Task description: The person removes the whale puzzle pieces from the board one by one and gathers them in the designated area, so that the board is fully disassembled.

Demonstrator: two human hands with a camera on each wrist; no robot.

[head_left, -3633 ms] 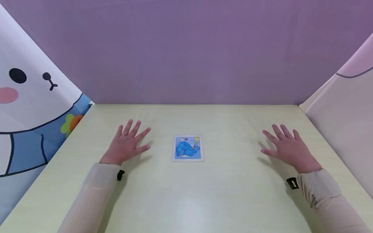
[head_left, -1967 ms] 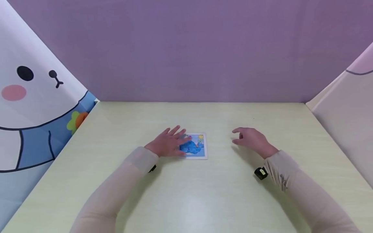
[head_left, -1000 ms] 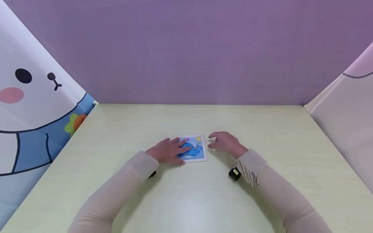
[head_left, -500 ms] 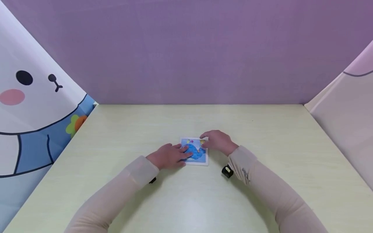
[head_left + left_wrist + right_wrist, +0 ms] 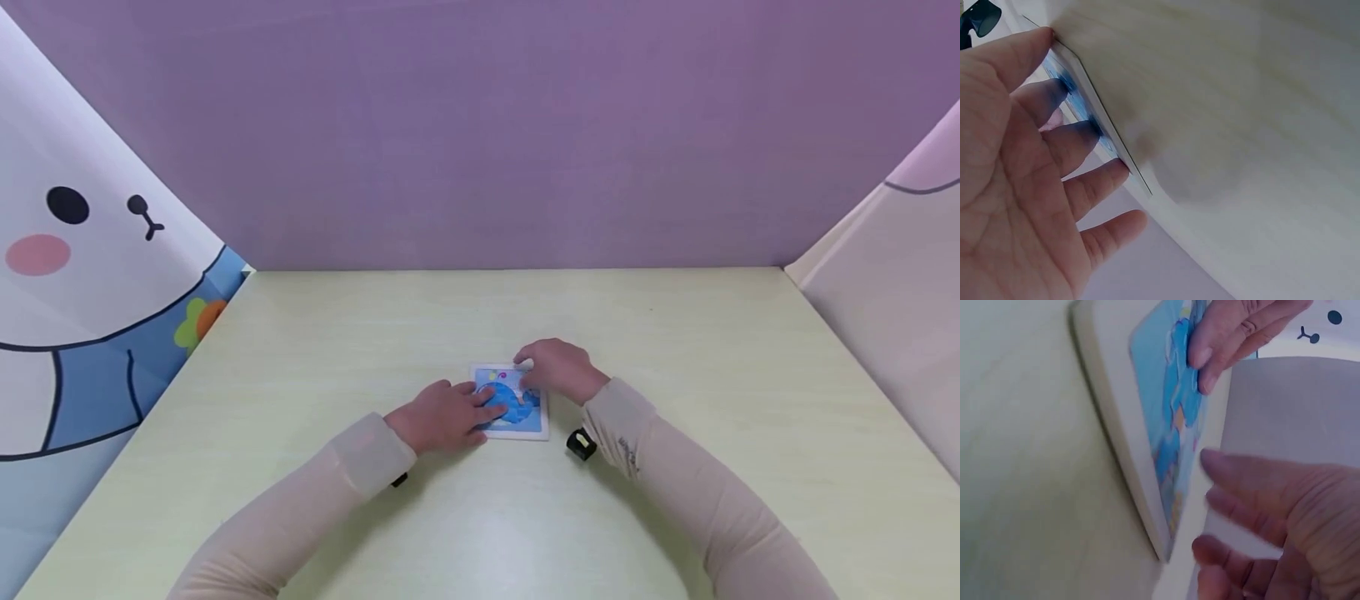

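A small square jigsaw puzzle [image 5: 528, 425] with a blue whale picture and a pale frame lies flat on the table. My left hand [image 5: 444, 417] rests on its left part, fingers spread. In the left wrist view, two fingertips touch the picture of the puzzle [image 5: 1093, 94], and the thumb is right at its edge. My right hand [image 5: 558, 369] is over the far right corner, fingers loosely bent. The right wrist view has the right hand's thumb and fingers [image 5: 1241, 475] apart, close beside the puzzle [image 5: 1150, 400], gripping nothing.
The pale wooden table [image 5: 360, 317] ends at a purple backdrop [image 5: 510, 133]. A printed cartoon panel [image 5: 97, 275] stands on the left, a pale panel [image 5: 892, 275] on the right. Black wrist cameras [image 5: 581, 444] sit below the cuffs.
Both hands have come inward from the sides to the puzzle. The left hand has settled on it, the right over its far corner. The puzzle has slid slightly nearer and to the right.
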